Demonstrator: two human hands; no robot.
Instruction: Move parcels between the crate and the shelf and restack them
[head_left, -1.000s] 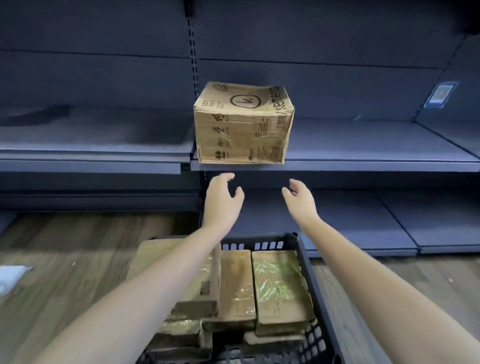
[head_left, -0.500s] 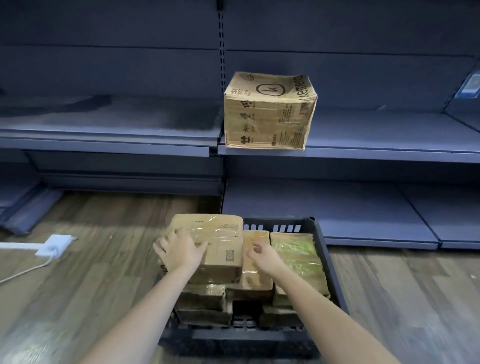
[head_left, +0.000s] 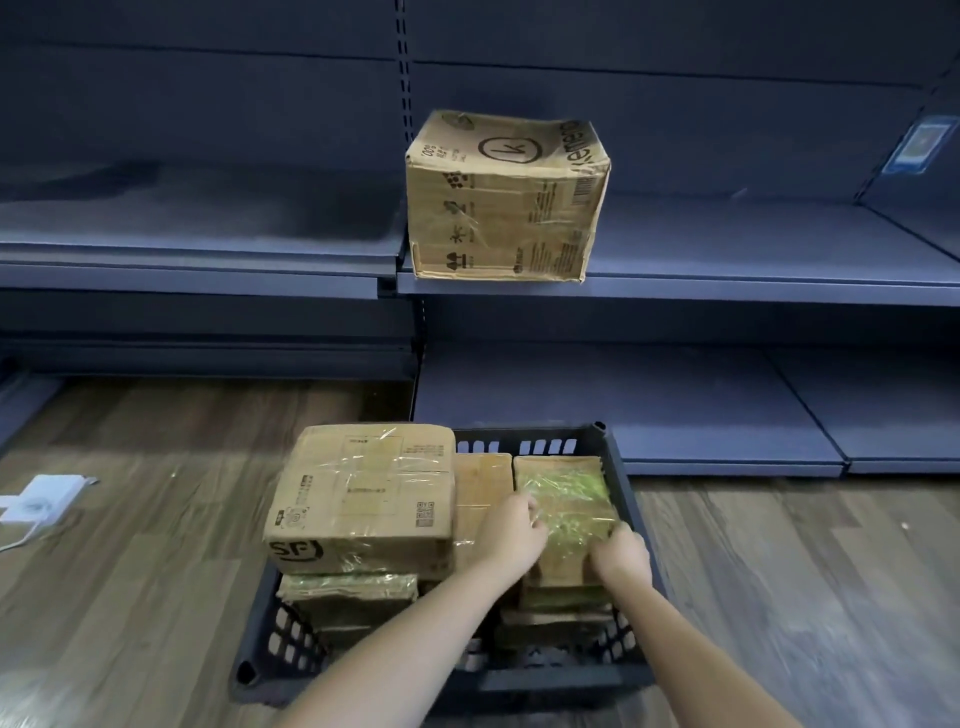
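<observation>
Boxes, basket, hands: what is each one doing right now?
Green-taped box: in the basket, gripped at both sides.
Left hand: grips its left edge.
Right hand: grips its right edge.
SF box: sealed, stacked atop others.
Basket: on the floor, full.
Shelf box: closed, upright, at the shelf's edge.

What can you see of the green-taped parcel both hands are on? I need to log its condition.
The green-taped parcel is a flat brown cardboard packet wrapped in shiny clear film with greenish tape over its top. It lies flat on top of a stack at the right side of the dark crate, beside a plain brown packet. The left hand grips its left edge and the right hand its near right corner. No tears show.
</observation>
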